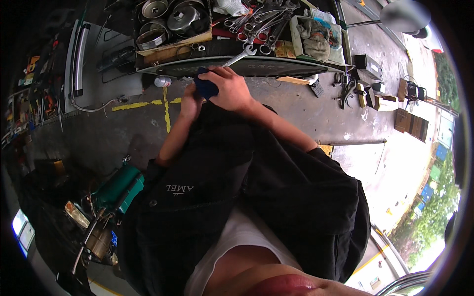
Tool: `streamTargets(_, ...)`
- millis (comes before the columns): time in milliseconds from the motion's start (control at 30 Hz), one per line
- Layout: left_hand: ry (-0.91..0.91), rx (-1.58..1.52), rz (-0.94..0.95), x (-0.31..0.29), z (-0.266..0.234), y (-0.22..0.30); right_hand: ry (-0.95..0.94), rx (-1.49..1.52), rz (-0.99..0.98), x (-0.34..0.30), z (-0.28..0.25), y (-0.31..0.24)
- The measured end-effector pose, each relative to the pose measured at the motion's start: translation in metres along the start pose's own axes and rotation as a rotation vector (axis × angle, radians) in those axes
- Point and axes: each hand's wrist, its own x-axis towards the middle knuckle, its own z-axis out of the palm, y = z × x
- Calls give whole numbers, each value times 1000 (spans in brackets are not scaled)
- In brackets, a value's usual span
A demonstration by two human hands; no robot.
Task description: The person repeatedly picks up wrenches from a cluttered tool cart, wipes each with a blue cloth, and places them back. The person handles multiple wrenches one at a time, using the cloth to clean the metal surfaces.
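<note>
My right hand (231,90) is closed around the shaft of a silver combination wrench (239,57), whose open jaw points up and to the right over the bench edge. A dark blue cloth (205,88) is bunched between my hands, against the wrench's lower part. My left hand (190,102) is closed on the cloth from the left side; most of its fingers are hidden behind the cloth. The wrench's lower end is covered too. Just beyond, on the cart top, lies a pile of several combination wrenches (256,29).
The cart's front edge (237,67) runs ahead of my hands. A box holds round metal cups (186,19); a tray of grey rags (316,39) stands at the right. A small canister (162,81) is on the floor. A green machine (118,185) stands left behind me.
</note>
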Motion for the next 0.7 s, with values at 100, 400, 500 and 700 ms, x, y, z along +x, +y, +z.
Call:
streamTargets(100, -40, -46, -17, -3, 0, 8, -4, -75, -20, -2, -9, 8)
streamTargets(400, -277, 330, 70, -13, 12, 39, 317, -351, 339, -4, -44, 50)
streamTargets(500, -302, 336, 87, -10, 12, 42, 294, -338, 257, -3, -25, 25)
streamTargets(700, -92, 129, -66, 0, -8, 33, 9, -11, 143, 4, 17, -27)
